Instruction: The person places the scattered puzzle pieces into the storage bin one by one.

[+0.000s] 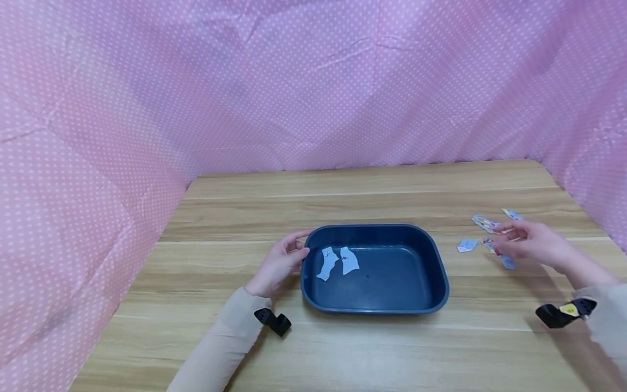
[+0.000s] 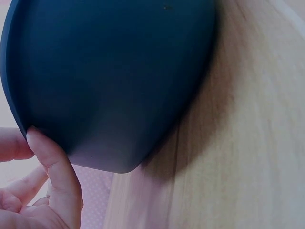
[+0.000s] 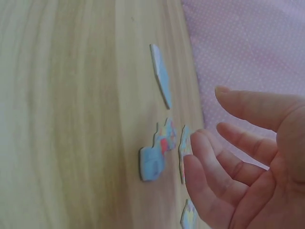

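A dark blue plastic tub [image 1: 392, 283] sits on the table, its left rim pinched by my left hand [image 1: 278, 262]. In the left wrist view, the thumb [image 2: 57, 167] lies over the inside of the rim and a finger is outside. Two pale, irregular cardboard pieces [image 1: 327, 263] lie at the left inside the tub. Over at the right, my right hand [image 1: 536, 245] hovers beside several printed puzzle pieces [image 1: 467, 246], fingers loosely bent and apart. Nothing is between its thumb and fingers in the right wrist view. One piece with red and blue print [image 3: 152, 162] lies nearest below it.
The wooden table [image 1: 235, 218] carries the tub near its middle and the loose pieces to the tub's right. Pink dotted cloth [image 1: 294, 81] hangs behind the table and along both sides. A small black camera [image 1: 272, 321] is strapped on each wrist.
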Demonstrator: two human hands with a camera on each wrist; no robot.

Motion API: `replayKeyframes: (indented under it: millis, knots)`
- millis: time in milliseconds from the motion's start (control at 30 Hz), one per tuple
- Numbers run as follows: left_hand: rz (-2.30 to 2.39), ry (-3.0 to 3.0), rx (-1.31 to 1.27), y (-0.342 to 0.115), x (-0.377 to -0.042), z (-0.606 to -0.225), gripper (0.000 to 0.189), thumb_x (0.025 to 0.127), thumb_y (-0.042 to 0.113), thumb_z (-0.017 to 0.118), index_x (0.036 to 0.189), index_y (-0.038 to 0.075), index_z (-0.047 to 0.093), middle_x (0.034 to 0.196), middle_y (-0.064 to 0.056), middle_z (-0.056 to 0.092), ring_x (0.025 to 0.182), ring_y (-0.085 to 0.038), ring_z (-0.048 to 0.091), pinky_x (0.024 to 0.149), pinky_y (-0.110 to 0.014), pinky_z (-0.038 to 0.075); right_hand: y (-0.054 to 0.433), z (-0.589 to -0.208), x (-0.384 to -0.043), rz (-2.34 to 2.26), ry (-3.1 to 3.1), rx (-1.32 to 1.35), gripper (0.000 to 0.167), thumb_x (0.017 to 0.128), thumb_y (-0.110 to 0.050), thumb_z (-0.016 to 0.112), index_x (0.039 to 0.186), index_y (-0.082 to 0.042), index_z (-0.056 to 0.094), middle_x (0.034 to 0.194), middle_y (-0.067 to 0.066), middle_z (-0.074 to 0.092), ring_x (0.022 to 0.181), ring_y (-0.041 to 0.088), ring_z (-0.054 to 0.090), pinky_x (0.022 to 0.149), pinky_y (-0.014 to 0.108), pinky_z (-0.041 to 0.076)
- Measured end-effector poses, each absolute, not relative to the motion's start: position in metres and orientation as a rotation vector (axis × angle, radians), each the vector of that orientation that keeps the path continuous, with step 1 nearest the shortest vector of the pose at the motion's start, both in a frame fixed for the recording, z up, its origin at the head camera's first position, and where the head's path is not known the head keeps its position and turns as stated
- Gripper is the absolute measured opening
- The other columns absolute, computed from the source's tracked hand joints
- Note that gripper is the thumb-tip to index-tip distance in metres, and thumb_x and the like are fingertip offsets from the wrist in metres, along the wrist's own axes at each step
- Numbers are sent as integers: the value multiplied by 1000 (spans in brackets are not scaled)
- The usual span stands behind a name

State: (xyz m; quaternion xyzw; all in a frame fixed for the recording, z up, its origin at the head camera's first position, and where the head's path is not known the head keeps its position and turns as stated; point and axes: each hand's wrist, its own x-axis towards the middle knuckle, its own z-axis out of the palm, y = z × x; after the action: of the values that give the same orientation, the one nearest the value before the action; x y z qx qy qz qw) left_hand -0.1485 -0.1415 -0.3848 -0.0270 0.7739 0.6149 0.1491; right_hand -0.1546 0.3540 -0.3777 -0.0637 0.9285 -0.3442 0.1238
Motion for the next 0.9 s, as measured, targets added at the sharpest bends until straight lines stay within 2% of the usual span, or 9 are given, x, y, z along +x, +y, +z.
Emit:
replayKeyframes:
  millis: [167, 400, 733, 900]
  knots:
    - [1778, 2227, -68, -141, -149, -386, 39, 94, 8, 55, 131, 21, 56, 100, -13, 55, 81, -20, 56, 70, -28, 52, 358, -384, -156, -1014, 2704, -182, 47, 90, -11, 63, 122, 17, 45, 97, 20, 66, 73, -6, 56, 64, 22, 52]
    - [1788, 2229, -43, -141, -149, -386, 39, 94, 7, 55, 132, 19, 55, 97, -10, 53, 79, -20, 55, 70, -29, 52, 363, -393, -156, -995, 2751, -206, 44, 84, -9, 69, 115, 16, 51, 90, 6, 68, 71, -9, 53, 62, 19, 49]
    - [1797, 2205, -52, -141, -149, -386, 39, 95, 8, 55, 132, 20, 55, 99, -12, 54, 79, -20, 56, 69, -28, 53, 361, -396, -157, -943, 2767, -194, 47, 82, -11, 72, 116, 14, 52, 92, 13, 68, 72, -10, 52, 63, 17, 48]
    - [1800, 2207, -65, -141, -148, -386, 39, 95, 7, 54, 132, 20, 55, 99, -11, 54, 79, -19, 56, 69, -28, 52, 360, -396, -157, -903, 2774, -167, 52, 79, -16, 75, 116, 13, 53, 92, 10, 66, 71, -8, 50, 62, 18, 47]
